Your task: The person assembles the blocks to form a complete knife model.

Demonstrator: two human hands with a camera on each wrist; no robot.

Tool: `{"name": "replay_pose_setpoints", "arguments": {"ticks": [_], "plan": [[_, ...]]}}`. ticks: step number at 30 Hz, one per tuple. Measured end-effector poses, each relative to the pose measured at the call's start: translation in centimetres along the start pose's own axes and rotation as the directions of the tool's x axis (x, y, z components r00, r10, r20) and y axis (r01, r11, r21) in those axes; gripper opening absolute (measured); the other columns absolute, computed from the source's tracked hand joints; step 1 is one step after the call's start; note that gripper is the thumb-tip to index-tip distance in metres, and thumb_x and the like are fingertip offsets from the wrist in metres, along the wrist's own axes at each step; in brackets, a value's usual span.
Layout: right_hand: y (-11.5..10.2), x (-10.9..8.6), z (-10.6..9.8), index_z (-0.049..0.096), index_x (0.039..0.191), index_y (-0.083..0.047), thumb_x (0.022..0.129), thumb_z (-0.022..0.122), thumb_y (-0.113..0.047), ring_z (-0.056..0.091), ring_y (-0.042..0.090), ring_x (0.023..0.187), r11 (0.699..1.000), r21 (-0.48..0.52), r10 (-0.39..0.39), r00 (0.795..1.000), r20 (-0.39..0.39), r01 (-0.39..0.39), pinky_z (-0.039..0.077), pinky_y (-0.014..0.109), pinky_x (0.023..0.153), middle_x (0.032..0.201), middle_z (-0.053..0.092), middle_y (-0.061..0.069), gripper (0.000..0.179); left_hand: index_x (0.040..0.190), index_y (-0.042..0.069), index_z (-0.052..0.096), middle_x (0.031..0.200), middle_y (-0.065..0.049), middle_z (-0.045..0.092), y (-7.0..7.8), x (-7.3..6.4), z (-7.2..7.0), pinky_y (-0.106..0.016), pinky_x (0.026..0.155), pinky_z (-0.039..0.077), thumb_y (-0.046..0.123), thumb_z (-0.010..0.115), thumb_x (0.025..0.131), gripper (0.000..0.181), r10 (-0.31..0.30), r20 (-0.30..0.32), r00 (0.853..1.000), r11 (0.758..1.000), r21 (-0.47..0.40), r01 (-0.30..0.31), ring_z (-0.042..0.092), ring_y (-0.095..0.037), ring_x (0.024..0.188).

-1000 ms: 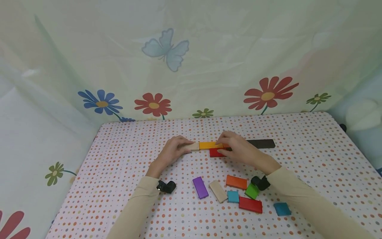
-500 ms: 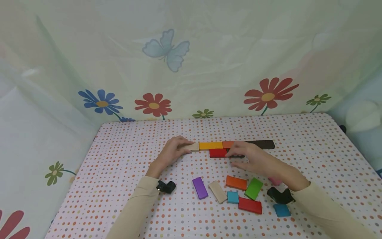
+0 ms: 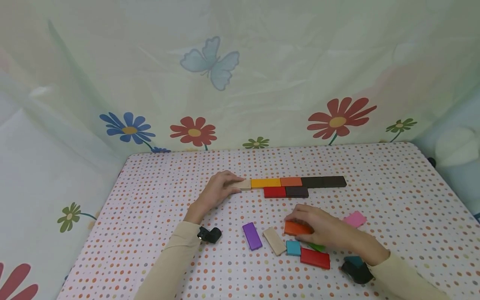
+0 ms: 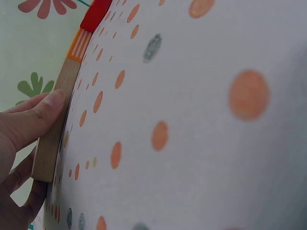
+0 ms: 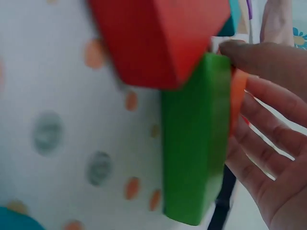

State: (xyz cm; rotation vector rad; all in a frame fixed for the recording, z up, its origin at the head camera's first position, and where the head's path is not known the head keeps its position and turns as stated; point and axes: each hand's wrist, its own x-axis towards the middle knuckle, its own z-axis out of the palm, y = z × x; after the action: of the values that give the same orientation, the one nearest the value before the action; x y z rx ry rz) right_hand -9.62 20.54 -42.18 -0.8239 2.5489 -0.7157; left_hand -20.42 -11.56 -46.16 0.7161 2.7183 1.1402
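Trouble could be hiding in the head view: the right hand [image 3: 324, 228] is arching over the loose orange block [image 3: 297, 228] on the spotty counter [image 3: 168, 166], and the green block [image 3: 318, 247] is lying so close that a finger could be bumping it. The left hand [image 3: 214, 190] is holding the tan block [image 3: 245, 185] at the long row's [image 3: 266, 183] left end; a jerk could be making it crooked. In the left wrist view, that grip is closing snugly, fingers bending behind. In the right wrist view, thumb and fingers are curving round the loose orange block, block-wide apart; how tightly, I cannot tell.
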Motion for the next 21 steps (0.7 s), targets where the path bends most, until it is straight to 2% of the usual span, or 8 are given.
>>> {"name": "replay_pose_setpoints", "arguments": {"ticks": [3,7,14,21], "plan": [[0.0,-0.1,0.4,0.074,0.124,-0.012,0.084,0.09,-0.017,0.058,0.014,0.101,1.0,-0.003,0.024,0.999,-0.036,-0.024,0.058,0.042,0.09,0.112,0.063,-0.006,0.043,0.13,0.015,0.076,0.125,-0.007,0.071,0.0,0.0,0.0,-0.045,0.106,0.05,0.014,0.079,0.093,0.037,0.0,0.001,1.0,1.0,0.002,0.0,0.063,-0.026,0.119],[0.0,-0.2,0.7,0.075,0.12,-0.01,0.082,0.091,-0.014,0.057,0.013,0.099,1.0,-0.007,0.016,0.997,-0.073,-0.017,0.059,0.039,0.087,0.109,0.063,-0.006,0.041,0.13,0.015,0.076,0.125,-0.007,0.071,-0.1,0.0,0.0,-0.044,0.105,0.05,0.014,0.079,0.093,0.037,0.0,0.004,1.0,1.0,0.011,0.0,0.063,-0.026,0.119],[0.2,0.1,-0.1,0.075,0.12,-0.01,0.083,0.088,-0.008,0.056,0.013,0.097,1.0,-0.021,0.001,0.993,-0.117,-0.004,0.059,0.038,0.087,0.108,0.061,-0.006,0.039,0.13,0.015,0.076,0.125,-0.006,0.071,-0.1,0.1,0.0,-0.043,0.106,0.05,0.013,0.079,0.093,0.037,-0.003,0.001,1.0,1.0,0.012,0.003,0.063,-0.025,0.119],[1.2,0.8,-1.5,0.077,0.118,-0.008,0.081,0.089,-0.003,0.058,0.021,0.1,0.995,-0.095,-0.013,0.966,-0.259,-0.012,0.059,0.046,0.089,0.11,0.063,0.001,0.04,0.13,0.015,0.076,0.125,-0.006,0.071,0.0,0.1,0.0,-0.043,0.105,0.05,0.013,0.079,0.093,0.037,-0.009,0.002,1.0,1.0,0.014,0.009,0.063,-0.025,0.118]]}}
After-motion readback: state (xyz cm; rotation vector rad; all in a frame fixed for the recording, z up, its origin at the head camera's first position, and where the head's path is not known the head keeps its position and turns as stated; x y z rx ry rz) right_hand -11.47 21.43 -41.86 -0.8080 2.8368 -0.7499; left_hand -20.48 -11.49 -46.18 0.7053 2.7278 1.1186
